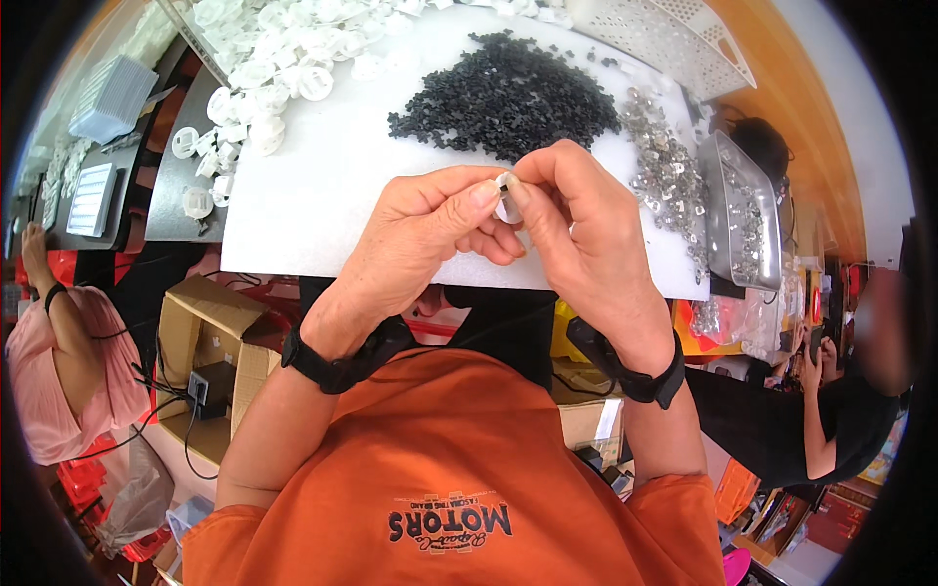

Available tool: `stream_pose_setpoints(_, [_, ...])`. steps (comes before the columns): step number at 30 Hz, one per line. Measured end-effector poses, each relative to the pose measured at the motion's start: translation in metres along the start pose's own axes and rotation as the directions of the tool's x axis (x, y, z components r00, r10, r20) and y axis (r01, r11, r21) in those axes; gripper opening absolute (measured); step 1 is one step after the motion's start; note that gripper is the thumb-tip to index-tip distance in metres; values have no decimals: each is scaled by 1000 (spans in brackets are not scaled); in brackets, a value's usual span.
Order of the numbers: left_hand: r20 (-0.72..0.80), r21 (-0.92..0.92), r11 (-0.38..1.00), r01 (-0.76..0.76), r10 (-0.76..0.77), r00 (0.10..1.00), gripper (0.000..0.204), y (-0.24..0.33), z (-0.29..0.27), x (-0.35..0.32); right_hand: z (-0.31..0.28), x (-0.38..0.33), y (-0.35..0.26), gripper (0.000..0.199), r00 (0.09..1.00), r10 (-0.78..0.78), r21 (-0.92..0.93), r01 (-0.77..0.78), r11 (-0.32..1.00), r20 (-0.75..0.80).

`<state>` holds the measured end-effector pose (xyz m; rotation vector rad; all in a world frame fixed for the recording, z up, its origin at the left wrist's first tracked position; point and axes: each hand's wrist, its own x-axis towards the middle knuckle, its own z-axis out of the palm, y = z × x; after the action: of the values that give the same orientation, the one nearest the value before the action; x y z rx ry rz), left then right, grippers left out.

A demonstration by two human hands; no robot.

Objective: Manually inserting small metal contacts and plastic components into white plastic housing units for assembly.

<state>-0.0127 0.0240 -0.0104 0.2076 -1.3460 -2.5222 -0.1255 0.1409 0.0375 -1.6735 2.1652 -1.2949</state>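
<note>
Above the near part of a white work board [322, 210], my left hand [430, 215] and my right hand [581, 215] meet fingertip to fingertip. Pinched between both thumbs and forefingers is a small white plastic part [507, 203] with a dark bit at its top. My fingers cover much of it. Just beyond my hands spreads a heap of small black plastic pieces [503, 93]. Small shiny metal clips [664, 161] lie scattered to the right of that heap. At the far left is a large pile of white plastic parts [283, 49], some round.
A metal tray [728, 220] with more clips stands at the board's right edge. Behind it is a white perforated basket [674, 39]. An open cardboard box [210, 361] with cables sits below left. Other people are at the left [68, 361] and right [831, 410].
</note>
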Motion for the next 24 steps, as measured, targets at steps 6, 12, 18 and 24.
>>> stream_pose_setpoints(6, [45,-68,996,60,-57,997,34,5,-3,0,-6,5,-1,7,985,-120,-157,139,978,121])
stream_pose_setpoints(12, [40,-38,993,110,-109,993,36,5,-3,-1,-10,7,-6,6,984,-63,-189,95,977,166])
stream_pose_setpoints(18, [10,-84,989,122,-122,993,36,5,0,-1,-12,7,-7,7,985,-22,-168,51,984,171])
stream_pose_setpoints(24, [14,-68,990,122,-121,993,37,4,0,0,-13,8,-7,7,989,-3,-105,19,994,149])
